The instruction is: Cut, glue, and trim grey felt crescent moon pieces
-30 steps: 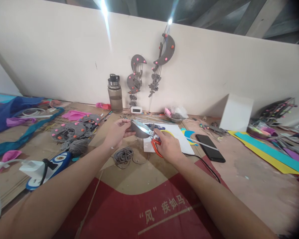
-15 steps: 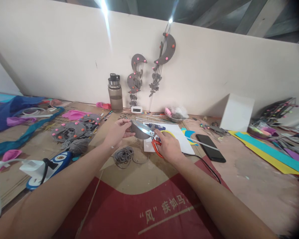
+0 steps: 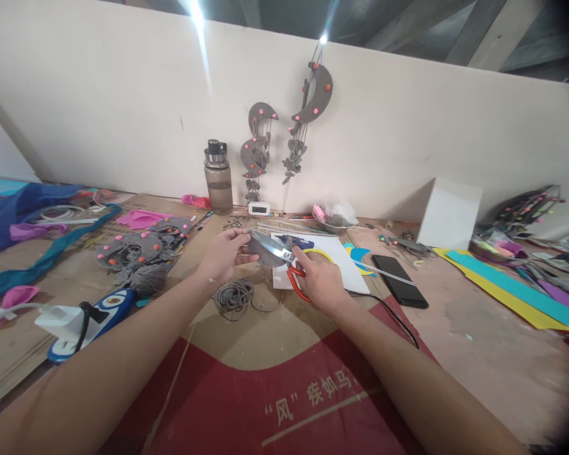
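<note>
My left hand (image 3: 225, 258) pinches the edge of a small grey felt piece (image 3: 267, 258) between thumb and fingers. My right hand (image 3: 323, 278) is closed around the red handles of the scissors (image 3: 296, 283). The blades lie across the felt, their tips pointing toward my left fingers. How far apart the blades are I cannot make out. Below the felt, a loose coil of grey cord (image 3: 234, 299) rests on the cardboard (image 3: 246, 351). A white sheet of paper (image 3: 355, 278) lies behind and under my right hand.
A black phone (image 3: 400, 281) and coloured paper strips (image 3: 512, 287) lie to the right. At left are a power strip (image 3: 109, 309) and grey felt shapes with pink and orange balls (image 3: 130, 249). A bottle (image 3: 218, 180) stands by the wall; felt moon hangings (image 3: 320, 95) are on it.
Both hands keep nearly the same place and grip. The scissor blades have turned slightly against the felt. The whole view has shifted a little.
</note>
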`<state>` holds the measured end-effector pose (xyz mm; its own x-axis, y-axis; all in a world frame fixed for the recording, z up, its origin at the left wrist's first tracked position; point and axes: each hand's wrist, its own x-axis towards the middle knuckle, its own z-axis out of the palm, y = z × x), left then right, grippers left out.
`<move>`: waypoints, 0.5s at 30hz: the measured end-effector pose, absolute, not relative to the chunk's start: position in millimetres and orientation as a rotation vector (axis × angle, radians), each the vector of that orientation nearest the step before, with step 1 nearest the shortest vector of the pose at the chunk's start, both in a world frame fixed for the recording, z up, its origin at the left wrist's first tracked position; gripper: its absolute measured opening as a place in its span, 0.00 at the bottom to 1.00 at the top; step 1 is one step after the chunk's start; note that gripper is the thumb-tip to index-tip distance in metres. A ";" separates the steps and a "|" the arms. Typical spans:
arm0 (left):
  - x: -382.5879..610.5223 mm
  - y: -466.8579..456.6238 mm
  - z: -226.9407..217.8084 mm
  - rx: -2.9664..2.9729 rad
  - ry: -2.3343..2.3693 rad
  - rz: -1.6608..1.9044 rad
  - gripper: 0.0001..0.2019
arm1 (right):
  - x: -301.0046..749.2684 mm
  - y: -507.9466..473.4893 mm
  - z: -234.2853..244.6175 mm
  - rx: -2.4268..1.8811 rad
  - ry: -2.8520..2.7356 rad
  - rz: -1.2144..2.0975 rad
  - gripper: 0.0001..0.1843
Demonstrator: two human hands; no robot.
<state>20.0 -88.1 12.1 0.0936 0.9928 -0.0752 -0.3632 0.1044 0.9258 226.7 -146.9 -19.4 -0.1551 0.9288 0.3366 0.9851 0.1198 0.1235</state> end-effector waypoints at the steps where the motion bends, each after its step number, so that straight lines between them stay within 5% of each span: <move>1: 20.0 -88.0 12.3 0.900 0.916 1.235 0.03 | 226.9 -147.0 -19.4 -1.919 -2.217 -0.478 0.26; 15: 17.4 -85.1 7.9 0.872 0.886 1.195 0.04 | 226.0 -149.4 -13.9 -1.965 -2.256 -0.498 0.27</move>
<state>17.4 -85.1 7.9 0.1423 0.9844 -0.1036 -0.3855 0.1515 0.9102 226.0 -149.4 -13.9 -0.1571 0.9431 0.2932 0.9788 0.1092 0.1732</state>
